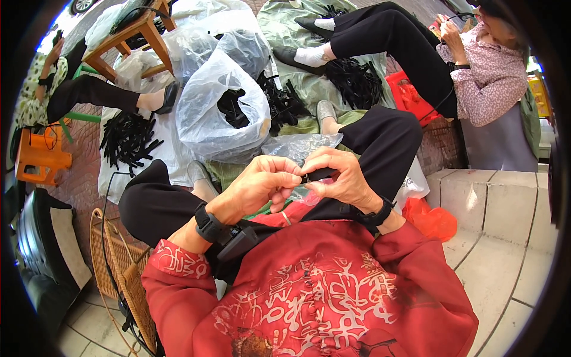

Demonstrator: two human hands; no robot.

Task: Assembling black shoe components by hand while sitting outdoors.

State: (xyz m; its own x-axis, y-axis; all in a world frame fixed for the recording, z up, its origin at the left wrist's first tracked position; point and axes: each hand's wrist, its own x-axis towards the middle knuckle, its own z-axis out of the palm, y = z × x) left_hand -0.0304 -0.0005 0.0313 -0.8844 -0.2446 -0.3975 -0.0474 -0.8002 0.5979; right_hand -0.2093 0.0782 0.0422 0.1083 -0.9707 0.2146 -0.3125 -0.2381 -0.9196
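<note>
My right hand (340,176) is closed around a small black piece (320,174), held between thumb and fingers above my lap. Its kind is mostly hidden by the fingers. My left hand (262,183) meets it with thumb and index finger pinched at the black piece's left end. Something thin and dark shows at that pinch, too small to name. Beneath both hands, a clear plastic bag (303,143) lies over my lap, with red and green cloth (285,215) partly showing. Both my wrists wear black bands.
A large translucent bag (202,113) with black pieces inside stands ahead. Piles of black strips (128,140) lie on sheets. A wooden stool (140,35) is far left, a wicker basket (128,268) near left, tiled steps (488,208) right. Two people sit nearby.
</note>
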